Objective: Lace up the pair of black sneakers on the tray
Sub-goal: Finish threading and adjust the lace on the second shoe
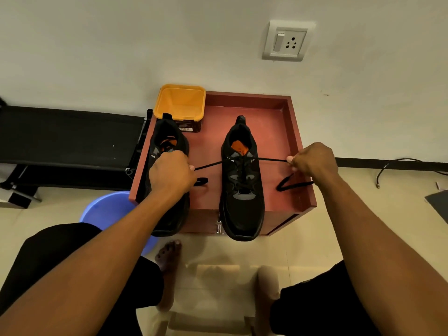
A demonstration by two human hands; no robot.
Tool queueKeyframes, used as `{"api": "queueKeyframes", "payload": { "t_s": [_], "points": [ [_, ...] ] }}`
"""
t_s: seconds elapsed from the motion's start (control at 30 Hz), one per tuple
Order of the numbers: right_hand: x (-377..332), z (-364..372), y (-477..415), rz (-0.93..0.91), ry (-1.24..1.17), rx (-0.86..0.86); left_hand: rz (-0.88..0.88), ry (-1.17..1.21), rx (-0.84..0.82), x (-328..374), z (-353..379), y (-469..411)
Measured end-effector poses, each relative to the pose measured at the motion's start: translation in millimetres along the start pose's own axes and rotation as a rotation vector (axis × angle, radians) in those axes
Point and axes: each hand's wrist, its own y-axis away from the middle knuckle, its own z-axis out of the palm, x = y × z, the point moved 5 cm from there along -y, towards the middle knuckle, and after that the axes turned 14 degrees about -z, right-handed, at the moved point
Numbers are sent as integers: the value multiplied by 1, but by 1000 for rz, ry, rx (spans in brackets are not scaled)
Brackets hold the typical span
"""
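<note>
Two black sneakers with orange insoles stand on a reddish-brown tray [286, 132], toes toward me. The right sneaker [241, 190] has a black lace [271, 160] threaded through its eyelets, and both ends are pulled out sideways and taut. My left hand [171, 174] pinches the left end of that lace and hovers over the left sneaker [167, 137], hiding most of it. My right hand [314, 162] pinches the right end near the tray's right rim. A loose loop of lace [291, 184] hangs below my right hand, and a short tail lies beside my left hand.
An open yellow tub [180, 101] stands at the tray's back left corner. A blue basin [109, 209] sits on the floor to the left, beside a black frame. A wall socket [286, 42] is above. My knees and a bare foot [169, 255] are below the tray.
</note>
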Motion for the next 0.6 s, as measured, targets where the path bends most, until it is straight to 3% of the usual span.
{"api": "queueKeyframes", "payload": {
  "t_s": [0.27, 0.5, 0.6],
  "points": [
    [2, 7, 4, 25, 110, 17, 1, -62, 29, 3, 0, -3],
    [-55, -54, 14, -324, -56, 150, 179, 240, -4, 17, -56, -3],
    [-54, -54, 15, -315, -59, 165, 190, 231, -25, 14, -54, -2]
  ]
}}
